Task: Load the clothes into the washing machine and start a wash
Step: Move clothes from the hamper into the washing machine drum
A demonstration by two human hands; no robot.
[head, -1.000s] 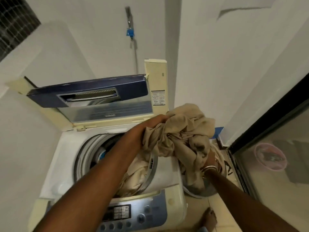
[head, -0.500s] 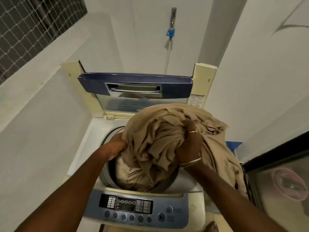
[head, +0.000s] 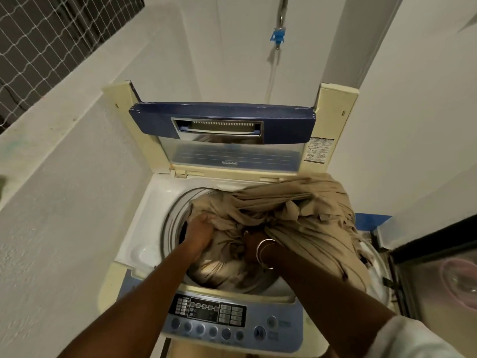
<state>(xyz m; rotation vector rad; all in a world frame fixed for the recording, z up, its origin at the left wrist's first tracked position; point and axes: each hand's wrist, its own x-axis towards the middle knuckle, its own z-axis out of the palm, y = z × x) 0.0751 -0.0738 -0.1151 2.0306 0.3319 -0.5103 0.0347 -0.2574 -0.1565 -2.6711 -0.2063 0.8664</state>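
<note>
A top-loading washing machine (head: 144, 223) stands in front of me with its blue-framed lid (head: 222, 120) folded up at the back. A big bundle of beige cloth (head: 296, 210) fills the drum opening and spills over the machine's right rim. My left hand (head: 200, 233) is closed on the cloth at the drum's left side. My right hand (head: 254, 244), with bangles at the wrist, is pushed down into the cloth near the middle; its fingers are mostly buried. The control panel (head: 209, 312) with its row of round buttons runs along the front edge.
White walls close in on the left and behind. A water hose with a blue fitting (head: 277, 37) hangs on the back wall. A dark-framed glass door (head: 436, 275) stands at the right. A netted window (head: 46, 40) is at the upper left.
Both hands have pushed the beige bundle from above the opening down into the drum. The cloth now sits lower and spreads over the right rim.
</note>
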